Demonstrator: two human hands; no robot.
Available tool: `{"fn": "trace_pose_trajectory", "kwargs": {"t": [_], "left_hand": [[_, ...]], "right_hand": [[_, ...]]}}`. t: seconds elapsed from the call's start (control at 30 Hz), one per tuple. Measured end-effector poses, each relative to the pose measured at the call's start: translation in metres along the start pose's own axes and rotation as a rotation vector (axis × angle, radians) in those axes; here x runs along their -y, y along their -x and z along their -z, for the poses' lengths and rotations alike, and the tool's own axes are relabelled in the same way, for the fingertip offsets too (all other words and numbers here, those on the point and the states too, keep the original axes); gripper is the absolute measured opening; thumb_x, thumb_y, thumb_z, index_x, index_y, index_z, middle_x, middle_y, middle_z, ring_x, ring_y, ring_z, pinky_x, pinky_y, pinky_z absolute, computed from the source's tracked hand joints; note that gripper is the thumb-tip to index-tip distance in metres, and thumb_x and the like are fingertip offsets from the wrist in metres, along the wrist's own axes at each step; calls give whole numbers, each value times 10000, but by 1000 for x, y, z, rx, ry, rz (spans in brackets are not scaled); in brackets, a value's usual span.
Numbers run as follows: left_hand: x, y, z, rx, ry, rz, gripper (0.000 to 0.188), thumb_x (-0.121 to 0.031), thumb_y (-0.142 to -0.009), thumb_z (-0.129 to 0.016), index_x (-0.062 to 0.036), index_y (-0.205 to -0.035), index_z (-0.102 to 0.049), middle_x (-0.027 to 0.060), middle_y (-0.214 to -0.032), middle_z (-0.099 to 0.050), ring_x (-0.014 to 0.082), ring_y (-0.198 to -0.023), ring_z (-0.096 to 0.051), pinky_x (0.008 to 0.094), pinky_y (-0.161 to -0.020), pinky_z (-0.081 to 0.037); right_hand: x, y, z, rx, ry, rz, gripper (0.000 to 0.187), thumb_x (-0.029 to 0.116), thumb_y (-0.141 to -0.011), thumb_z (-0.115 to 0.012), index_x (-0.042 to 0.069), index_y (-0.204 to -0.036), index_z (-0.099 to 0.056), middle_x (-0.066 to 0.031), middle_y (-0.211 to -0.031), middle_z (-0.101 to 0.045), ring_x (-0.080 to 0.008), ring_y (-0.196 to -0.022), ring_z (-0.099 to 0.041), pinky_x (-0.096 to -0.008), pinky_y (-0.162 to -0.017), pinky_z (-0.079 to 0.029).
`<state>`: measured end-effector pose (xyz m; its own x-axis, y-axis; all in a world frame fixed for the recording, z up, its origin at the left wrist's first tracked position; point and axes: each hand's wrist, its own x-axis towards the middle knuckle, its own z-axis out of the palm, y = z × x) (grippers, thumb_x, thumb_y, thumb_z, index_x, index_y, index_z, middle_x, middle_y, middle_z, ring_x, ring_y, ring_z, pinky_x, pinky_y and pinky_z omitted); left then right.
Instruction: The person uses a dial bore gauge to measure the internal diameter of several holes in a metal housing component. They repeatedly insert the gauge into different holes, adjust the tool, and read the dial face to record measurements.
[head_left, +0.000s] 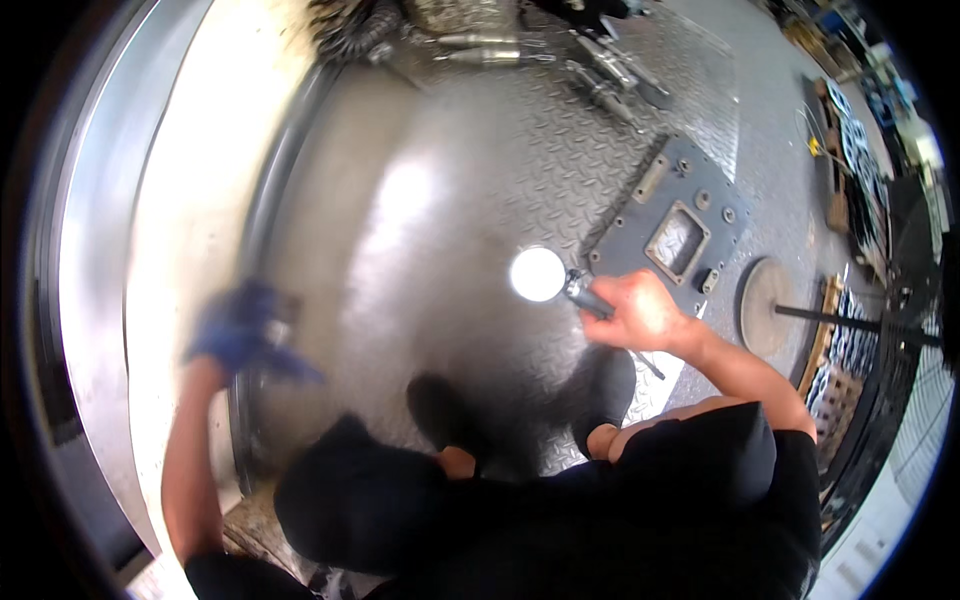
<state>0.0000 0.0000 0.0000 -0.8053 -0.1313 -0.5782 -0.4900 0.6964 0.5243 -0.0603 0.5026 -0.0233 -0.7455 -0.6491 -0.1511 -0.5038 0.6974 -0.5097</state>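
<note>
Black clothing point(600, 540), right grip point(642, 312) wrapped around a white-headed tool point(576, 286), blue-gloved left grip point(240, 328) too blurred for certainty.

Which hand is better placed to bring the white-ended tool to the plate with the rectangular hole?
Right, most likely: the right hand grips the tool and is close to the plate. The left hand, gloved in blue, is well off to the left, too blurred to show whether it holds anything.
</note>
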Motion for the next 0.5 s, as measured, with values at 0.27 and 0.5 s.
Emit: {"fn": "trace_pose_trajectory", "kwargs": {"t": [0.27,0.5], "left_hand": [[-90,-124,-162,509,-401,-182,493,-497,-947,-688,-48,-1150,-724,204,-1108,-757,364,-1027,-721,439,-908,-561],[-93,-109,-194,-27,-677,-789,576,-378,-915,-705,-92,-1405,-608,205,-1290,-678,399,-1200,-636,466,-1007,-542]], "right_hand": [[-27,56,-73,-203,-138,-97,281,269,-798,-754,60,-717,-586,-145,-592,-623,-393,-562,-643,-483,-527,-533],[-52,76,-128,-217,-154,-204,318,308,-813,-774,70,-714,-587,-128,-562,-619,-381,-502,-628,-488,-504,-532]]}}
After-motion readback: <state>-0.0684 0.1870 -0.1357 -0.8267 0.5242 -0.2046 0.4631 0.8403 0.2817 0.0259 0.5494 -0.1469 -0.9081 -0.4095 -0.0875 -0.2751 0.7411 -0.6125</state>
